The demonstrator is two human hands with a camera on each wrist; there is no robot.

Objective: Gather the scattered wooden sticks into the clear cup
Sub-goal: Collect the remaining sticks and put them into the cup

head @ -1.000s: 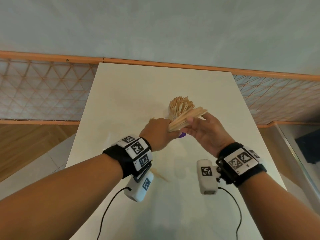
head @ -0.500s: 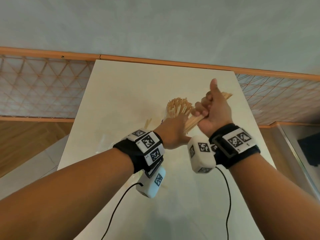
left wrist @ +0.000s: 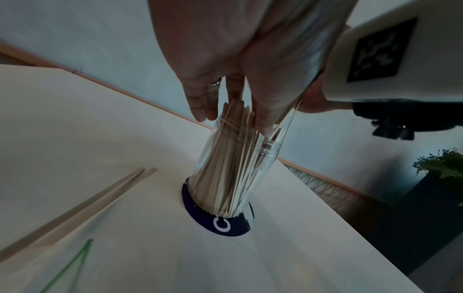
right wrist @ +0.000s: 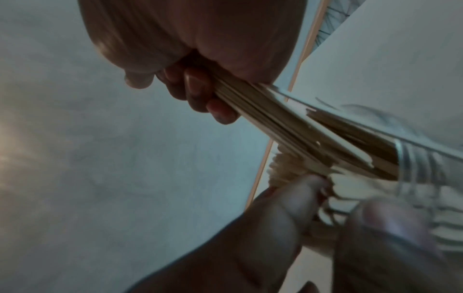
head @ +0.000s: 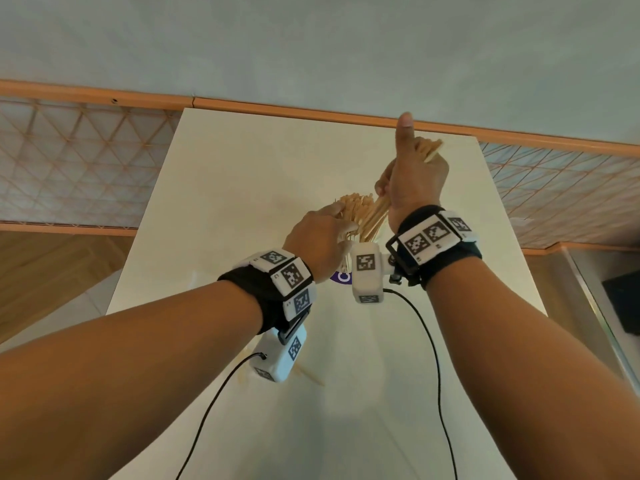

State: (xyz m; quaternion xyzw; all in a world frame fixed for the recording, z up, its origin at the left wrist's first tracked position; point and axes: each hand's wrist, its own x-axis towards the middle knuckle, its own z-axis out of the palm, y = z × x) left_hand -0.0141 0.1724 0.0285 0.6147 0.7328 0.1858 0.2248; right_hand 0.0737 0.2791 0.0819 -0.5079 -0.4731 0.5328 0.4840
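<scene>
The clear cup [left wrist: 233, 168] stands on a dark round coaster [left wrist: 220, 224] and is packed with upright wooden sticks [head: 353, 209]. My left hand [head: 318, 237] reaches down over the cup's mouth; its fingers [left wrist: 200, 103] and thumb pinch the stick tops together. My right hand [head: 412, 181], thumb up, grips a bundle of sticks [right wrist: 288, 126] slanted down, lower ends at the cup's rim [right wrist: 413, 158]. In the head view the cup is mostly hidden behind both wrists. Two loose sticks [left wrist: 75, 208] lie left of the cup.
The white table [head: 242, 168] runs to a wall with an orange rail. Another loose stick [head: 311, 375] lies near me under the left wrist camera. A thin green line [left wrist: 67, 265] crosses the tabletop. Cables hang from both wrists. A plant [left wrist: 443, 168] stands off the table's right side.
My right hand took the bundle, rose and turned it from lying across to slanting steeply down into the cup. My left hand let the bundle go and settled on the cup's sticks.
</scene>
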